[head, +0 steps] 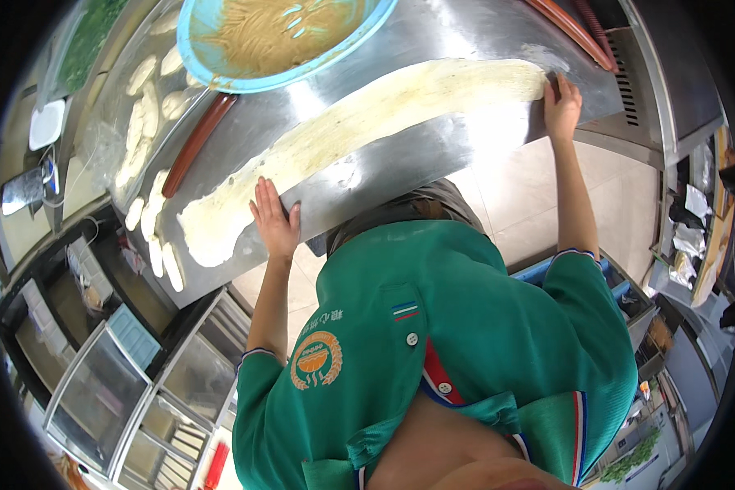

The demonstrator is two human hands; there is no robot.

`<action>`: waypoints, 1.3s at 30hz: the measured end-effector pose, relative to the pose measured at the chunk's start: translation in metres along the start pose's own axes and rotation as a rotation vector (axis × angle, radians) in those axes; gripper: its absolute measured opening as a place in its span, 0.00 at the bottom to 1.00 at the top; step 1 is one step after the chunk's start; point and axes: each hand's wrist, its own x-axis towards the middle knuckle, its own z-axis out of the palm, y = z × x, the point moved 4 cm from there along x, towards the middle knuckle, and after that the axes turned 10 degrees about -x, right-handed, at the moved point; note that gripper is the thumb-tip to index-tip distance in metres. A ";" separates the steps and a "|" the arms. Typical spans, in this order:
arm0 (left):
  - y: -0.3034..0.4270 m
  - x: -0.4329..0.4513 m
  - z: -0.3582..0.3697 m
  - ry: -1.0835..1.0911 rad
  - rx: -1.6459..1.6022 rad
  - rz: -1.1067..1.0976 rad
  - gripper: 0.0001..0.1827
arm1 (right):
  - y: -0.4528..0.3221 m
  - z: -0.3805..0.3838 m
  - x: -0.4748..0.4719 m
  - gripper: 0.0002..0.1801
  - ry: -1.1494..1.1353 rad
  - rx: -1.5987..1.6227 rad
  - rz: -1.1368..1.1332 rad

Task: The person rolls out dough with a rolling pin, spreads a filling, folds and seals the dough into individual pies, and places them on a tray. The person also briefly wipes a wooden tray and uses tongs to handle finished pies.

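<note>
A long, thin sheet of rolled dough [367,125] stretches across the stainless steel worktop [355,196]. My left hand [274,220] lies palm down on the dough's near edge, towards its left end, with the thumb apart from the fingers. At the sheet's right end, the fingers of my right hand [562,107] touch the dough's edge; whether they pinch it cannot be told. Beyond the sheet stands a light blue basin [220,82] holding a brown paste. A reddish-brown rolling pin [199,144] rests left of the sheet, beside several pale dough pieces [154,208].
More dough pieces [141,122] lie on a tray at the upper left. Two reddish rods [572,33] rest at the worktop's far right, near a vented metal panel [631,79]. A glass-doored cabinet [101,392] stands at the lower left.
</note>
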 end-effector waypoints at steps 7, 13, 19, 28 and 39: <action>-0.002 -0.018 -0.012 -0.016 0.027 0.110 0.43 | -0.008 0.005 0.006 0.13 0.047 -0.011 -0.029; -0.007 -0.011 -0.013 0.202 -0.216 -0.096 0.39 | -0.022 -0.002 0.000 0.12 -0.047 0.105 -0.143; -0.002 -0.019 -0.002 0.135 0.003 0.037 0.31 | -0.030 -0.003 -0.005 0.10 -0.193 0.204 -0.163; 0.004 -0.020 -0.004 0.300 -0.086 -0.044 0.10 | -0.035 0.000 0.005 0.14 -0.156 0.112 -0.266; -0.079 -0.181 -0.031 0.410 0.015 -0.592 0.13 | -0.073 -0.011 -0.021 0.16 -0.137 0.022 -0.222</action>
